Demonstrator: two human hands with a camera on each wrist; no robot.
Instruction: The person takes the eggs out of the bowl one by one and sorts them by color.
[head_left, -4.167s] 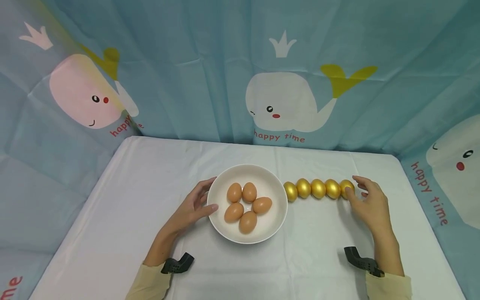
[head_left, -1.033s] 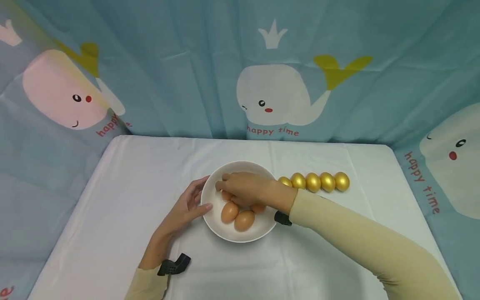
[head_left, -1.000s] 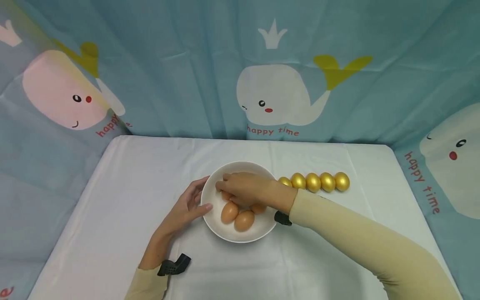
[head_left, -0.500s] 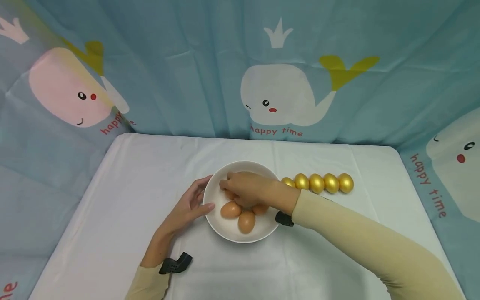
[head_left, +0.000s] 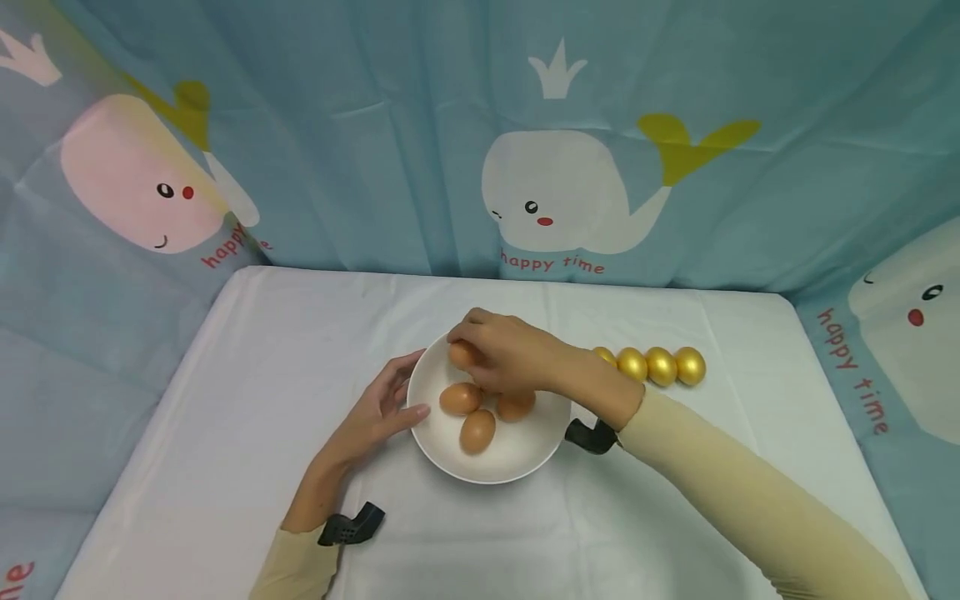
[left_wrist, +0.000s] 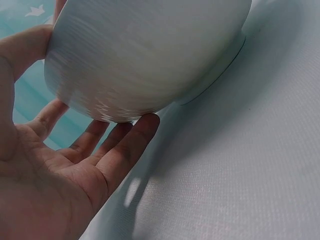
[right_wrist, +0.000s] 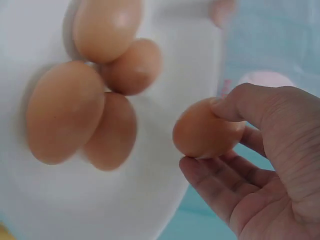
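A white bowl (head_left: pixel 525 454) stands on the table with several brown eggs (head_left: pixel 477 431) inside. My left hand (head_left: pixel 375 421) steadies it from the left, thumb over the rim and fingers against the outer wall; the left wrist view shows those fingertips under the curved side of the bowl (left_wrist: pixel 145 55). Over the bowl's far part, my right hand (head_left: pixel 517 354) pinches one brown egg (head_left: pixel 463 356) between thumb and fingers. Seen from the right wrist, this egg (right_wrist: pixel 205 131) is apart from the other eggs (right_wrist: pixel 65 112) lying together on the bowl's bottom.
A row of golden eggs (head_left: pixel 661 367) lies on the white tablecloth (head_left: pixel 300 350) right of the bowl, its left end hidden behind my right forearm. A blue curtain (head_left: pixel 375 167) with whale prints hangs beyond the table's far edge.
My right hand went from the golden eggs into the bowl, took hold of a brown egg and has raised it toward the far rim. The other brown eggs shifted. My left hand stays at the bowl.
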